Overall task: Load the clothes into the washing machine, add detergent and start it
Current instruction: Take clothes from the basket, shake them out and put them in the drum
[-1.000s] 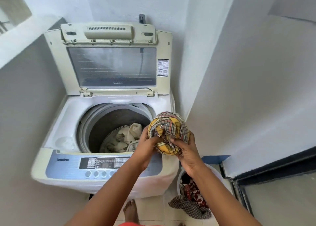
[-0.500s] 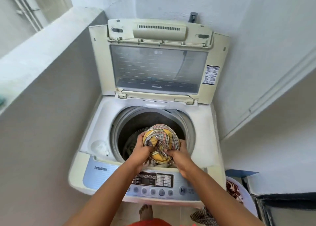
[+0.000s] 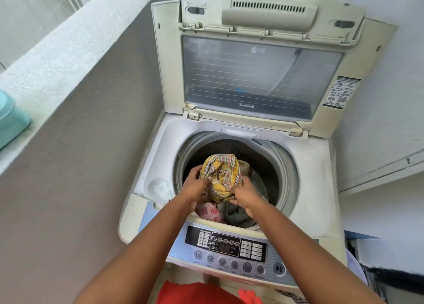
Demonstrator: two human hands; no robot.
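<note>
Left hand point(image 3: 195, 186) and right hand point(image 3: 246, 197) are both gripping the yellow plaid bundle point(image 3: 221, 176) over the washing machine point(image 3: 309, 166) drum's front edge. Risk: fabric snagging on the rim if dropped unevenly.

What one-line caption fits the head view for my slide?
Both hands, left hand and right hand, hold a yellow plaid cloth over the open top-load washer's drum.

Checked woven cloth bundle point(image 3: 221, 177), yellowed glossy plastic washer lid point(image 3: 263, 58), rough matt plaster ledge point(image 3: 68, 51).
</note>
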